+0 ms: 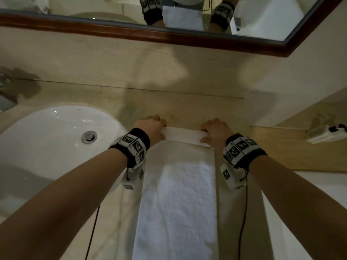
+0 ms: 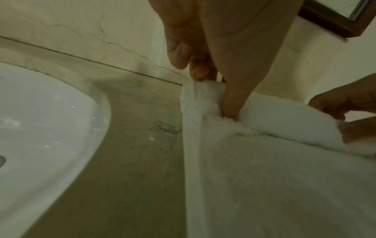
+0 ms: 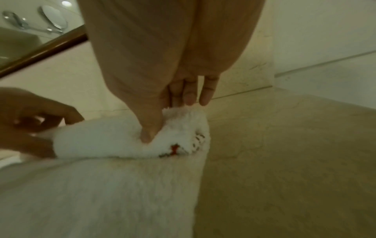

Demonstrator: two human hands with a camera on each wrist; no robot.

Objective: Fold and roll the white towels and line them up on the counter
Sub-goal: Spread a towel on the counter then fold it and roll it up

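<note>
Head view: both hands' fingers (image 1: 158, 120) clenched around the fluffy white towel (image 1: 178, 194), its far end a soft roll.

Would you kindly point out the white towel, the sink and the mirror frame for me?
white towel (image 1: 178, 203), head view: flat middle of the folded strip.
sink (image 1: 47, 139), head view: bare white basin wall.
mirror frame (image 1: 169, 37), head view: lower wooden edge.

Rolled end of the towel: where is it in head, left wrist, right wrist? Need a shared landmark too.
Head: roll centre, between left hand and right hand.
Left wrist: roll right of centre, under the thumb.
Right wrist: roll left of centre, thumb pressed in.
Landmark: counter-wall seam.
</note>
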